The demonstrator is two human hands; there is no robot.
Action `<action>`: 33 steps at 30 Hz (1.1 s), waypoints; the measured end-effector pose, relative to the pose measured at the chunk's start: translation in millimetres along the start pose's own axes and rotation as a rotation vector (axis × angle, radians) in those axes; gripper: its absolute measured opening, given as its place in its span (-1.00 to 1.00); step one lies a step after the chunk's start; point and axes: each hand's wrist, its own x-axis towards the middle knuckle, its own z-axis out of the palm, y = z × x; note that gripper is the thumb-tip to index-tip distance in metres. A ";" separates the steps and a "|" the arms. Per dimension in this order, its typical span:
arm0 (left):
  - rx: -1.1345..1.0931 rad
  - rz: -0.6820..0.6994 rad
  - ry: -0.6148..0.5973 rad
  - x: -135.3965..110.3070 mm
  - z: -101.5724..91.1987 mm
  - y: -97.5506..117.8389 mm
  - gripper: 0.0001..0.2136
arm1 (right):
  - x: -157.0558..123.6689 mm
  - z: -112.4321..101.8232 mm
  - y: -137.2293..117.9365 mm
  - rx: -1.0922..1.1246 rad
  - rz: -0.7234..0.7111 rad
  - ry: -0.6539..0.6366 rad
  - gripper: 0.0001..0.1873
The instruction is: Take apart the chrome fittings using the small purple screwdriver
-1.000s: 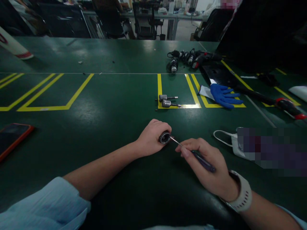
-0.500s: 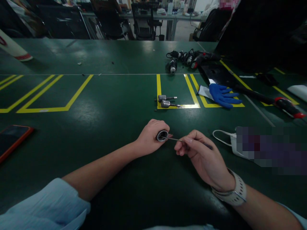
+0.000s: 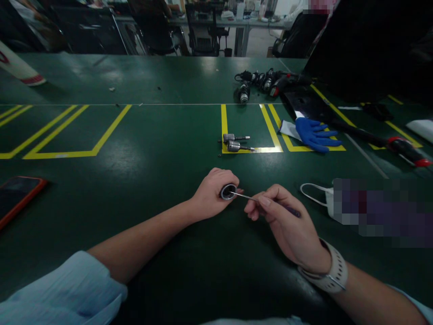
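My left hand (image 3: 214, 194) is closed around a hollow metal cylinder (image 3: 228, 192), its round open end facing me; the rest of it is hidden in my fingers. In my right hand (image 3: 284, 221), a thin screwdriver-like tool (image 3: 244, 196) with a dark handle is pinched between thumb and fingers. The tip of its slim shaft reaches into the cylinder's opening; what it touches inside is too dark to see. Beyond my hands, two metal parts (image 3: 234, 146) with cylindrical heads and narrow shafts lie side by side at a yellow tape corner. Tiny dark rings (image 3: 219, 155) lie beside them.
A blue glove (image 3: 317, 134) and a long black tool with a red-tipped handle (image 3: 404, 151) lie to the right, with a white mask (image 3: 329, 203) nearer. Corded black tools (image 3: 262, 81) sit farther back. An orange-edged phone (image 3: 20, 194) is at left.
The tool and my right fingers have shifted very slightly, the shaft's tip staying at the cylinder's mouth. My left hand holds its place.
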 end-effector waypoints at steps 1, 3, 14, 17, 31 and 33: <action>-0.006 0.003 0.005 -0.1 0.1 -0.2 -0.85 | 1.0 0.4 -0.6 0.056 0.040 -0.006 -0.86; -0.022 0.006 0.017 -0.3 0.3 -0.8 -0.85 | 2.4 1.0 -1.8 0.153 0.100 -0.021 -0.85; -0.067 -0.031 0.106 -0.4 0.8 1.3 -0.81 | -2.3 3.0 -2.9 0.061 -0.030 0.008 -0.87; -0.048 -0.030 0.079 -0.5 1.3 0.9 -0.82 | -4.2 1.4 1.2 -0.056 -0.085 -0.004 -0.91; -0.132 -0.029 0.101 -0.5 0.8 3.7 -0.81 | -0.3 5.7 -1.2 0.155 0.030 -0.034 -0.86; -0.131 -0.030 0.105 -0.4 0.8 3.8 -0.81 | -2.1 4.0 -0.8 0.083 -0.027 -0.032 -0.87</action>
